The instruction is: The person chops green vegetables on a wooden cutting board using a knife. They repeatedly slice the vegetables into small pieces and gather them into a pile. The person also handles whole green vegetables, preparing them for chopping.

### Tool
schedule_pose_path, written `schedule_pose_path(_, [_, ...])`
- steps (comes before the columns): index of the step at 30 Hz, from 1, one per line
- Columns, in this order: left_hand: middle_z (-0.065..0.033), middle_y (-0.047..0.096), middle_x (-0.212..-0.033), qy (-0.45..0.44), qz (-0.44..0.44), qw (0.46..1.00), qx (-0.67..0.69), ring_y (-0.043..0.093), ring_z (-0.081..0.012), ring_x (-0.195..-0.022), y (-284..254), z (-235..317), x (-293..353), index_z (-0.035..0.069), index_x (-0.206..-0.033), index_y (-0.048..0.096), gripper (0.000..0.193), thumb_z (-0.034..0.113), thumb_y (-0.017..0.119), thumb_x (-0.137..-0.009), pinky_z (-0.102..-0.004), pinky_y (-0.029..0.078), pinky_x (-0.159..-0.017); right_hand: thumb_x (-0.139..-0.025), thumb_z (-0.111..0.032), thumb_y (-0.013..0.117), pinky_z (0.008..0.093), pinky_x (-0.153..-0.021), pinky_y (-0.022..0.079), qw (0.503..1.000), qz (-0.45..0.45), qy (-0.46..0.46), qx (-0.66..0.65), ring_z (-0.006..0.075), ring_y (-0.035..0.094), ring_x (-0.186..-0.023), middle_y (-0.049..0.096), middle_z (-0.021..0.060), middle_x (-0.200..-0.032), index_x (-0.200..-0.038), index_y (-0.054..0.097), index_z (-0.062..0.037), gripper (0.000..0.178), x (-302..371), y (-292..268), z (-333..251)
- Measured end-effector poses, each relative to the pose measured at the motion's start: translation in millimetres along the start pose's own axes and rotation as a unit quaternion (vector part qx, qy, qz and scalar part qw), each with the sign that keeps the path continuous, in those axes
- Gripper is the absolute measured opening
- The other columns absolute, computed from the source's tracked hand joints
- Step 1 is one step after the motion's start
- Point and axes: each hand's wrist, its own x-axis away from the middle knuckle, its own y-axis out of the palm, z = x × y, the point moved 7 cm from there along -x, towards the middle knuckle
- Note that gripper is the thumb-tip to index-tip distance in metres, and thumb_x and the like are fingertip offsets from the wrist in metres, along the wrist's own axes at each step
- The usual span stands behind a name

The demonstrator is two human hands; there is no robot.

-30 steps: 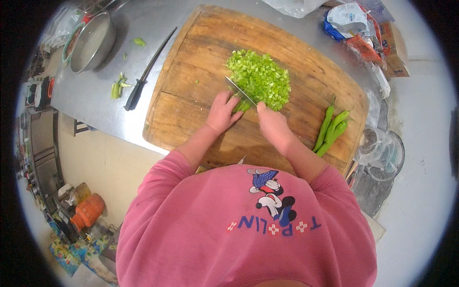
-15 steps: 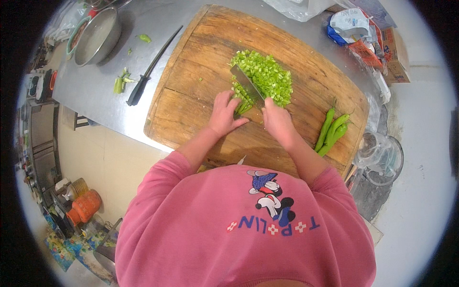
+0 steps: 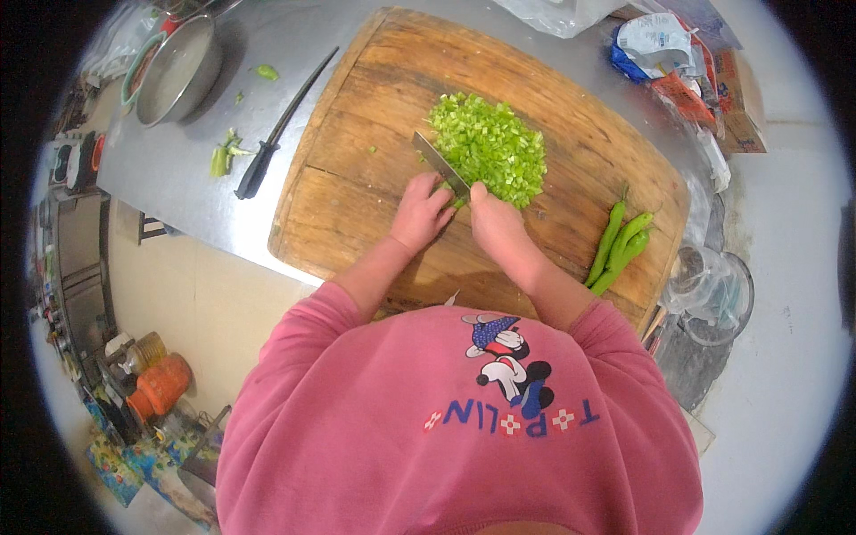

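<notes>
My right hand (image 3: 497,221) is closed round the handle of a kitchen knife (image 3: 438,163), its broad blade slanting up and left over the wooden cutting board (image 3: 352,201). My left hand (image 3: 419,214) lies just left of the blade, fingers bent down over green pepper strips (image 3: 459,203) that are mostly hidden by the hand and the knife. Beyond the blade, on its right side, is a heap of chopped green pepper (image 3: 492,147). Several whole green peppers (image 3: 618,245) lie together near the board's right edge.
Left of the board, a black-handled sharpening steel (image 3: 290,116) rests on the metal table (image 3: 192,174), with pepper stem ends (image 3: 227,153) beside it. A metal bowl (image 3: 183,71) stands at the far left. Bags (image 3: 655,45) and a cardboard box (image 3: 740,107) sit at the far right.
The knife and my right hand have moved left, closer to my left hand. Cut pieces that lay left of the blade now sit with the heap, and fewer strips show.
</notes>
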Motion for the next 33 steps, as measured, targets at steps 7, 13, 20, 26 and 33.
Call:
schedule_pose_path(7, [-0.0212,0.052,-0.118,0.013,-0.004,1.0,-0.028,0.049,-0.0423,-0.109,3.6,-5.1,-7.2,0.006,-0.097,0.058,0.037,0.012,0.079,-0.068,-0.0494,0.043,-0.093,-0.093,-0.01,0.049,0.0541,-0.069,0.051,0.999,0.011,0.027,-0.044,0.0464,0.064,-0.077,0.064,0.0273,-0.081,-0.1,0.046,0.0006,0.013,-10.1,-8.1,19.1])
schedule_pose_path(13, [-0.0205,0.051,-0.123,-0.034,0.013,0.999,0.025,0.048,-0.0418,-0.114,11.4,-13.0,-23.4,0.006,-0.104,0.06,0.039,0.013,0.08,-0.07,-0.0473,0.043,-0.096,-0.092,-0.008,0.048,0.0543,-0.071,0.05,0.999,0.027,0.011,-0.014,0.0465,0.064,-0.08,0.065,0.0267,-0.085,-0.101,0.047,0.0008,0.013,-2.7,-31.7,17.6])
schedule_pose_path(20, [-0.0185,0.054,-0.116,-0.055,0.049,0.997,0.006,0.051,-0.0392,-0.11,-8.7,-16.5,-14.0,0.005,-0.103,0.061,0.037,0.014,0.078,-0.071,-0.0439,0.044,-0.095,-0.088,-0.002,0.045,0.053,-0.072,0.051,0.999,-0.031,0.008,0.041,0.0442,0.065,-0.083,0.065,0.026,-0.089,-0.102,0.047,0.0007,0.014,27.7,-41.0,12.6])
schedule_pose_path(26, [-0.0167,0.057,-0.112,-0.026,0.006,0.999,0.019,0.054,-0.0379,-0.104,1.0,-22.2,-14.5,0.006,-0.098,0.062,0.03,0.012,0.077,-0.073,-0.0444,0.046,-0.089,-0.088,-0.002,0.045,0.0528,-0.071,0.052,0.998,-0.039,0.007,0.043,0.0433,0.066,-0.082,0.065,0.0259,-0.088,-0.103,0.047,0.0008,0.015,18.3,-22.6,11.8])
schedule_pose_path(33, [-0.0168,0.057,-0.114,-0.005,0.015,0.999,0.034,0.054,-0.0379,-0.106,-1.5,-19.6,-12.7,0.005,-0.101,0.061,0.034,0.01,0.077,-0.072,-0.0445,0.046,-0.091,-0.09,-0.004,0.045,0.0539,-0.07,0.051,0.999,-0.011,0.027,0.012,0.0446,0.065,-0.082,0.065,0.0259,-0.088,-0.101,0.047,0.0004,0.012,-11.8,-9.8,9.6])
